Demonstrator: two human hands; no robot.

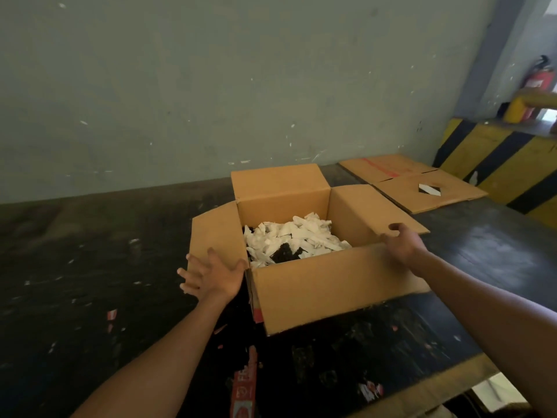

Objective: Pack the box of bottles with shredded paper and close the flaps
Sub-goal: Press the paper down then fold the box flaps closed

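From the head view, a dark, scuffed worktop (90, 267) runs up to a pale green wall (211, 70); white flecks and scraps of red printed paper (242, 384) lie scattered over it near the front edge; a flattened cardboard sheet (422, 182) lies at the far right corner of the worktop, well apart from the work, with a small white slip on it; behind that stands a yellow-and-black striped barrier (506, 164), and a red fire extinguisher (541, 78) hangs further back at the right edge; the open cardboard box (325, 285) sits in the middle of the worktop, all four flaps spread outward, the rear flap upright, the side flaps angled out, the near flap folded down toward the person; inside it, white shredded paper (295, 236) fills most of the opening, with a dark bottle top (284, 253) showing through near the front; nothing stands between the hands and the box; the left hand (215, 274) reaches in palm up beside the left flap, fingers straight and spread, the grip wide open and holding nothing, the thumb near the flap's lower edge; the right hand (402, 242) reaches to the right flap's near edge, fingers loosely extended over it, the grip open, not clasped on the cardboard.
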